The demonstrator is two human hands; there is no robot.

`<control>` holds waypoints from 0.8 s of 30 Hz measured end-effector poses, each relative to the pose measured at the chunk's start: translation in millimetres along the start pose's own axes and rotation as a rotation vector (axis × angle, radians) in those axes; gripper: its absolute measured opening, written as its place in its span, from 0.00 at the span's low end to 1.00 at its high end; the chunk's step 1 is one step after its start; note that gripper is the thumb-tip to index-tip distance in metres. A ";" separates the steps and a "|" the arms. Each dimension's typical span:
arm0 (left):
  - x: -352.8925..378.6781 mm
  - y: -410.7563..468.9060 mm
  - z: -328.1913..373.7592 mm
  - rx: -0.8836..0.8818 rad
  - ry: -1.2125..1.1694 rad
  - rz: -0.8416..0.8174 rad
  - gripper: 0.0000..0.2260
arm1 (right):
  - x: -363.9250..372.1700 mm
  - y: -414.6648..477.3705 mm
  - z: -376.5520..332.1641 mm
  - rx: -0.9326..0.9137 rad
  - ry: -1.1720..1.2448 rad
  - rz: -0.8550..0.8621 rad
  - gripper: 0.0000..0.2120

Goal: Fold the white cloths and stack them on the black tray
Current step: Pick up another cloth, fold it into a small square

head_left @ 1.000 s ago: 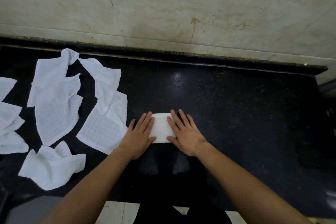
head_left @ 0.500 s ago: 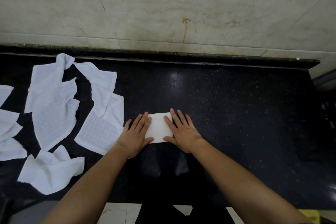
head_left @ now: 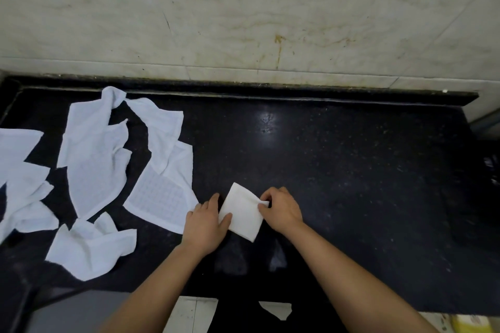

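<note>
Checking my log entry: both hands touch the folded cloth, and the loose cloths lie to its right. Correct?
No: the head view shows the loose cloths to its left. The left hand and right hand do touch the folded cloth.

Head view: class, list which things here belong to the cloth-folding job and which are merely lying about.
Belongs to the job: folded cloth, pinched by the right hand, left hand resting on it; loose white cloths at left, not yet folded.
Lying about: yellow object at the bottom right edge; marble wall behind.
</note>
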State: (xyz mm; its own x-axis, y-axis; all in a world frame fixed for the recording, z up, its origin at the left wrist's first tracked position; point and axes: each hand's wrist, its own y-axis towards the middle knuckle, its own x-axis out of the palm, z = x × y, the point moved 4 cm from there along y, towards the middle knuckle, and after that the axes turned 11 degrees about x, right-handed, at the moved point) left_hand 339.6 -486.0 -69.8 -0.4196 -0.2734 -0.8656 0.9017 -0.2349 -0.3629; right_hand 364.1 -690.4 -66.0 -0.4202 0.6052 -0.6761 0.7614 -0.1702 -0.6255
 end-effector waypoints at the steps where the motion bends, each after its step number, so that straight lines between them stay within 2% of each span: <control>1: -2.6 0.6 -1.3 -0.018 -0.016 -0.001 0.31 | -0.7 -0.2 -2.0 -0.001 0.034 -0.024 0.04; 5: -23.2 16.9 2.7 0.051 -0.019 0.035 0.39 | -10.1 -6.9 -12.2 -0.087 0.089 -0.082 0.05; 8: -35.3 38.0 15.0 0.149 -0.004 -0.074 0.41 | -22.2 -12.0 -13.5 -0.192 0.083 -0.127 0.06; 9: -38.5 44.6 19.6 0.177 0.002 -0.118 0.37 | -26.9 -13.8 -11.2 -0.212 0.093 -0.149 0.06; 12: -49.4 52.2 32.2 0.283 -0.013 -0.217 0.10 | -39.0 -17.8 0.9 -0.195 0.186 -0.170 0.07; 13: -53.9 50.1 34.5 0.285 -0.100 -0.217 0.05 | -44.0 -19.6 3.3 -0.179 0.246 -0.168 0.07; 14: -59.0 47.1 35.4 0.266 -0.234 -0.202 0.03 | -49.6 -21.7 4.8 -0.158 0.326 -0.179 0.07; 18: -88.1 28.5 43.4 0.142 -0.849 -0.139 0.09 | -73.5 -30.6 -4.2 -0.083 0.594 -0.366 0.19; 20: -98.0 18.5 48.8 0.069 -1.111 -0.107 0.11 | -82.0 -36.1 -13.4 -0.115 0.671 -0.443 0.17; 24: -109.1 6.5 50.3 -0.005 -1.352 -0.065 0.12 | -89.4 -48.4 -22.8 -0.116 0.799 -0.495 0.18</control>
State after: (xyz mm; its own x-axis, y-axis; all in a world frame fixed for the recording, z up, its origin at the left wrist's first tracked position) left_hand 386.0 -504.7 39.6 -0.2316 -0.9586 0.1658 0.8755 -0.2797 -0.3940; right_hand 376.0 -718.5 33.6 -0.2788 0.9486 0.1495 0.6499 0.3010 -0.6979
